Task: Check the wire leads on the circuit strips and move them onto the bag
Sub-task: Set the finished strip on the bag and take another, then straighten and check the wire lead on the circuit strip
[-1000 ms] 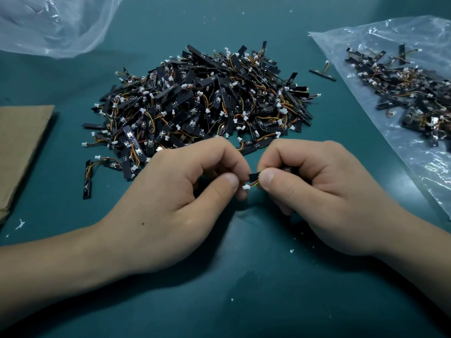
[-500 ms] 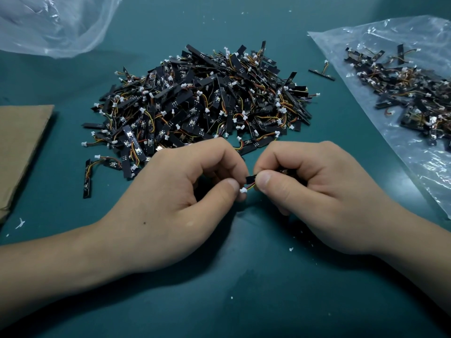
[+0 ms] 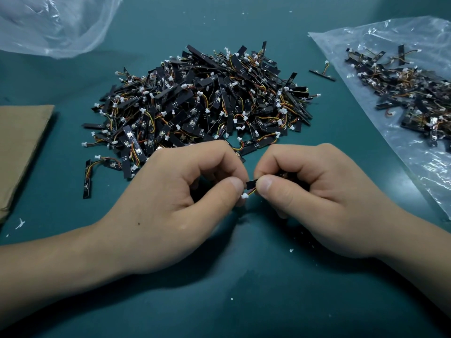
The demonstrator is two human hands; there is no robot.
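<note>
1. Nearest me, two bare forearms enter from the lower left and lower right corners of the frame. They cross the teal table point(image 3: 219, 308), which carries a few white flecks.
2. Centre left, the left hand point(image 3: 170, 206) has its fingers curled in. Its thumb and forefinger pinch the white connector point(image 3: 244, 196) at the end of the short orange and yellow wire leads point(image 3: 252, 191).
3. Centre right, the right hand point(image 3: 317, 206) is curled too. Its thumb clamps the circuit strip point(image 3: 251, 184) against the forefinger. I see only the strip's short black end between the two thumbs, and the hand hides the rest.
4. So the strip being checked sits at the centre of the frame, between both hands. It is just in front of the pile and well apart from the bag.
5. Behind the knuckles lies the big pile of strips point(image 3: 207, 106), black boards tangled with coloured leads and white plugs. It fills the middle of the frame.
6. At the pile's lower left, one loose strip point(image 3: 87, 181) lies alone on the table. A sheet of brown cardboard point(image 3: 22, 147) lies at the left edge.
7. On the right, the clear bag point(image 3: 427, 172) lies flat with a smaller heap of sorted strips point(image 3: 415, 93) on it. A single strip point(image 3: 322, 75) lies on the table between the pile and the bag's edge.
8. Farthest away, in the upper left corner, is a second plastic bag point(image 3: 48, 25), crumpled.
</note>
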